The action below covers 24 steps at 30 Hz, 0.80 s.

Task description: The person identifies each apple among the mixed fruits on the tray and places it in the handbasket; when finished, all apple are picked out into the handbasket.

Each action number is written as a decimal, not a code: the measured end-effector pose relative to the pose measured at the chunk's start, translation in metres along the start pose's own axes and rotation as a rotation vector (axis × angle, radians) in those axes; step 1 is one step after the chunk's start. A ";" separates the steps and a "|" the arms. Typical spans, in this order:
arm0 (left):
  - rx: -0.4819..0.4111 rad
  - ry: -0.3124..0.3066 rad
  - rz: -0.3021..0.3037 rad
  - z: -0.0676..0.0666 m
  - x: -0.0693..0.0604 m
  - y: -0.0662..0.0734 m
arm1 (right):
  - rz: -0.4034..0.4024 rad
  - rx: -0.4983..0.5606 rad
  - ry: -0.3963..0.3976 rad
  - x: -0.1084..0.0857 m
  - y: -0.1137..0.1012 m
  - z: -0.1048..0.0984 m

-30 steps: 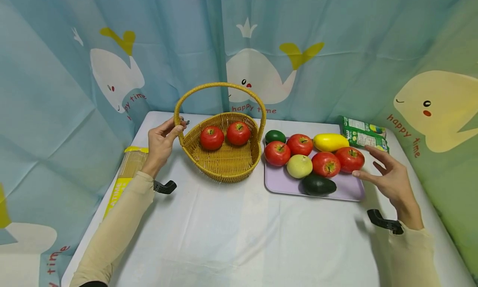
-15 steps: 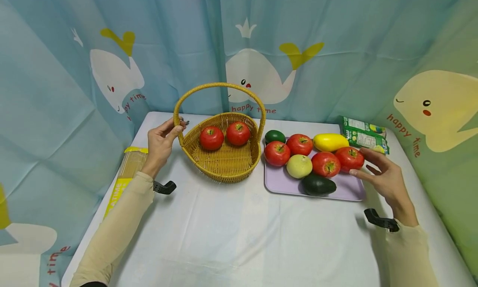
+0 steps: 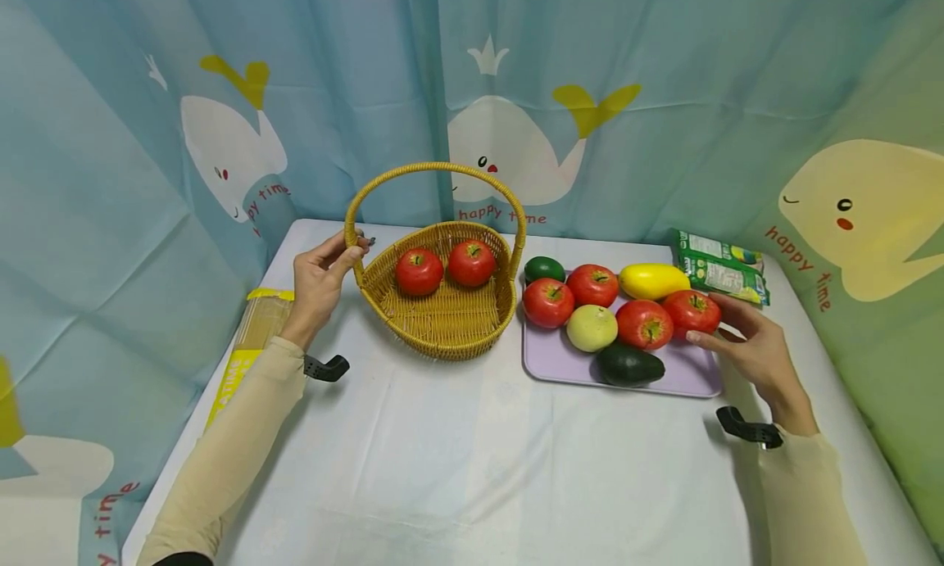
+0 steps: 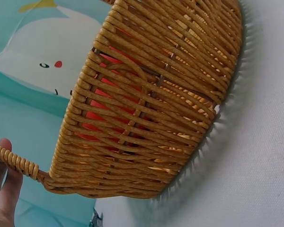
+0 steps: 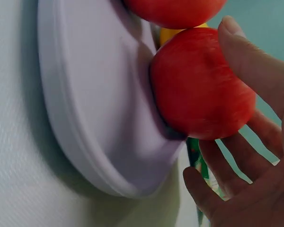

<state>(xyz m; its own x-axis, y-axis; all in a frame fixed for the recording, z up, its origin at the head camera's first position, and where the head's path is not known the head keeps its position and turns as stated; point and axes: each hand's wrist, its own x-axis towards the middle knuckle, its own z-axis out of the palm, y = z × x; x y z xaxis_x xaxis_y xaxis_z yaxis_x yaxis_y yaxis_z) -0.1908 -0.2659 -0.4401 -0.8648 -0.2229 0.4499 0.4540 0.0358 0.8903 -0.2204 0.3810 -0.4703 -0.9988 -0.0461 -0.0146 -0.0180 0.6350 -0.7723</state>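
Observation:
My left hand (image 3: 319, 286) pinches the left side of the handle of a wicker basket (image 3: 450, 349), where two red apples (image 3: 419, 272) lie. In the left wrist view, fingers (image 4: 8, 189) are at the handle beside the woven wall (image 4: 146, 104). My right hand (image 3: 760, 355) is around the rightmost red apple (image 3: 692, 314) on a lilac tray (image 3: 546, 365), thumb in front and fingers behind. The right wrist view shows the thumb over that apple (image 5: 201, 85) and fingers at its far side; the apple sits on the tray.
The tray also holds several red apples (image 3: 645, 324), a pale green fruit (image 3: 592, 328), a yellow fruit (image 3: 653, 281), a dark avocado (image 3: 629, 365) and a small green fruit (image 3: 544, 269). Green packets (image 3: 723, 271) lie behind at the right, a yellow pack (image 3: 247, 345) at the left.
My right hand has moved left, from beside the rightmost apple to around it. The left hand, the basket and the fruit stay where they were.

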 end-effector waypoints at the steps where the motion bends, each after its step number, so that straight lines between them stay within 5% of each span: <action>1: -0.003 0.001 -0.001 0.000 0.000 0.000 | 0.004 -0.003 -0.005 0.001 0.001 0.001; 24: -0.001 -0.001 -0.016 0.000 -0.001 0.000 | 0.030 -0.019 -0.029 0.012 0.003 0.002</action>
<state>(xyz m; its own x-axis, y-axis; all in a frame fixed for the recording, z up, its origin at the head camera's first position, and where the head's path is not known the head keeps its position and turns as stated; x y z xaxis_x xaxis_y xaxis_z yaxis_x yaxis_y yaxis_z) -0.1904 -0.2660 -0.4405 -0.8722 -0.2222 0.4358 0.4405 0.0309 0.8972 -0.2323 0.3811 -0.4736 -0.9972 -0.0491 -0.0560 0.0105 0.6512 -0.7588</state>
